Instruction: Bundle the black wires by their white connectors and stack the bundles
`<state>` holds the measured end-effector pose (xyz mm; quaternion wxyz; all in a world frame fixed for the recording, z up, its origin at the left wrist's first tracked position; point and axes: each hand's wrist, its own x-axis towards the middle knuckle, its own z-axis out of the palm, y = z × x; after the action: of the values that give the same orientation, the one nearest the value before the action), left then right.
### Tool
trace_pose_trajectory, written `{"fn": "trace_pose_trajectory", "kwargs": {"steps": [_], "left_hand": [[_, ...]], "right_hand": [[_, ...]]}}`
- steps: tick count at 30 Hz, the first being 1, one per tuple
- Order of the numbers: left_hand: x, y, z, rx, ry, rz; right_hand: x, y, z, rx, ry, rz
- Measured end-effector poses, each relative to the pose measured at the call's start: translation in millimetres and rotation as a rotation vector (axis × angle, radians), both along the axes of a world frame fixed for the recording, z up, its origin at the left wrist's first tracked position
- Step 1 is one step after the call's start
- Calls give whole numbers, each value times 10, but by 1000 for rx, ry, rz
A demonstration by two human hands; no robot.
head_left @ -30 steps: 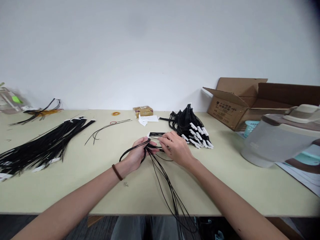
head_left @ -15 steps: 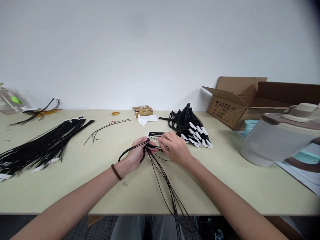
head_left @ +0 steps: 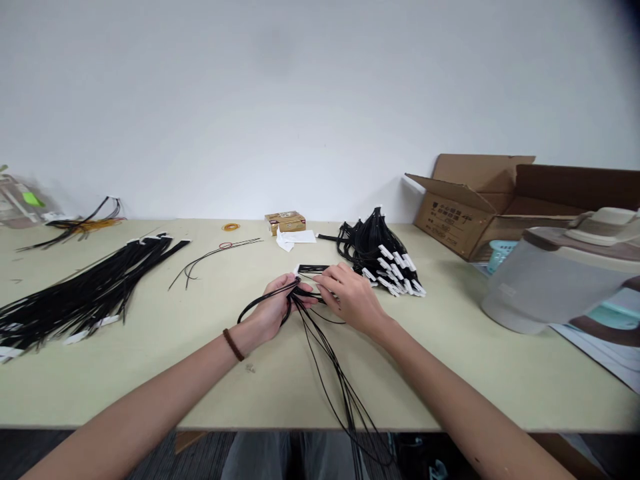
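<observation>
My left hand [head_left: 274, 308], with a brown band at the wrist, is closed around a looped bundle of thin black cables [head_left: 336, 363]. The loose ends run down over the table's front edge. A white connector [head_left: 297, 270] shows by the left thumb, with a flat row of black wires leading right from it. My right hand [head_left: 350, 297] is closed in a pinch on the black wires just right of the left hand. Its fingertips partly hide what they grip.
Black cables with white connectors [head_left: 395, 270] are heaped behind my right hand; more black cables [head_left: 95, 287] lie left. A small box [head_left: 285, 221] and white paper [head_left: 299, 237] stand behind. At right are an open carton [head_left: 450, 220] and a large jug [head_left: 540, 287].
</observation>
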<state>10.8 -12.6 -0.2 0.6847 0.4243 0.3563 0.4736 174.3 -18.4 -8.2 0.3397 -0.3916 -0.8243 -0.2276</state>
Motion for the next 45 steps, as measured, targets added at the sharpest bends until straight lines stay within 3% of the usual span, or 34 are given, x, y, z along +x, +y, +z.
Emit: {"fn": "trace_pose_trajectory", "kwargs": {"steps": [45], "left_hand": [[13, -2, -5, -8, 4, 15]], "right_hand": [[1, -2, -8, -74, 1, 30]]}}
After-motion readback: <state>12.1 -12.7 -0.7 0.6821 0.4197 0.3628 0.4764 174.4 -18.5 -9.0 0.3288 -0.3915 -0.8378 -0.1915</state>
